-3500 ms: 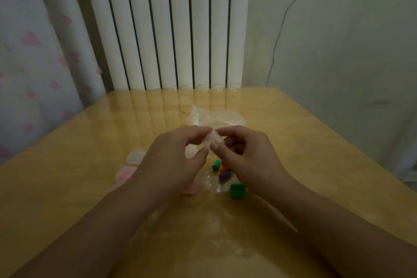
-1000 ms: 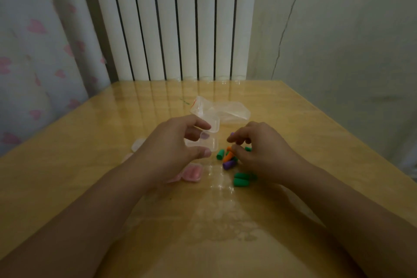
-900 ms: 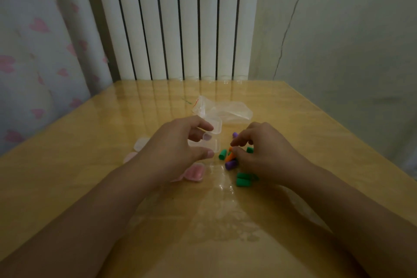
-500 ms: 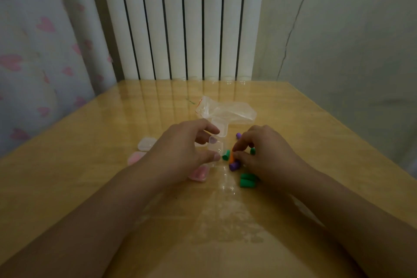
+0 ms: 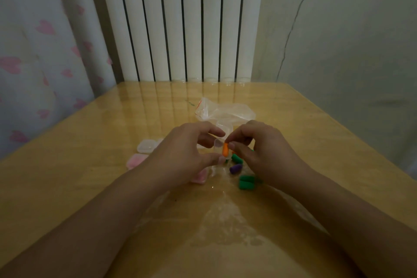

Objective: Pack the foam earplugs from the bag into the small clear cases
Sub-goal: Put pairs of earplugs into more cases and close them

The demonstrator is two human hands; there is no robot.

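A glossy wooden tabletop [image 5: 90, 165] is set against a white radiator [image 5: 180, 20], with a heart-print curtain [image 5: 33, 52] to the left. An orange earplug [image 5: 225, 149], earlier among the loose ones, has been lifted and is pinched by the right hand [image 5: 261, 149] at the open clear case [image 5: 218, 143] gripped by the left hand [image 5: 182, 156]. Green earplugs [image 5: 246, 182] and a purple earplug [image 5: 235, 168] lie under the right hand; the bag [image 5: 223, 111] lies just beyond both hands.

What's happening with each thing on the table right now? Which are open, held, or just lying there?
Left hand: holds the small clear case.
Small clear case: held up, lid open.
Right hand: pinches the orange earplug.
Orange earplug: upright, at the case.
Purple earplug: lying loose.
Green earplugs: lying loose.
Plastic bag: crumpled, lying flat.
Pink-filled cases: lying on the table.
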